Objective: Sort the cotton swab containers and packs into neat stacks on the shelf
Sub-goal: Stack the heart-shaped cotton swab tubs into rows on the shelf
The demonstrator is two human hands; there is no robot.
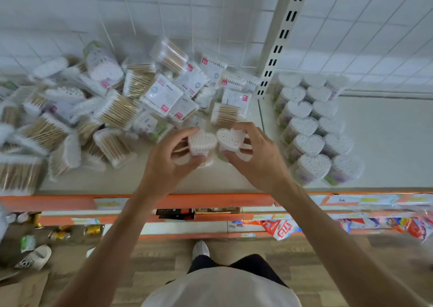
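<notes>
Heart-shaped swab containers, one pinched in my left hand [174,159] and one in my right hand [254,159]; I'd carry both upright to the sorted heart rows [314,128], lobes aligned.

White tiled wall [210,7] runs along the far side, with a slotted metal upright [282,37] rising in front of it. Lower shelves near the floor hold other stock — gold cans [61,235] on the left, red-and-white snack bags [281,230] on the right, dark boxes [174,213] between them. A white sneaker [35,257] sits on the wood-look floor [150,260] — far left.
</notes>
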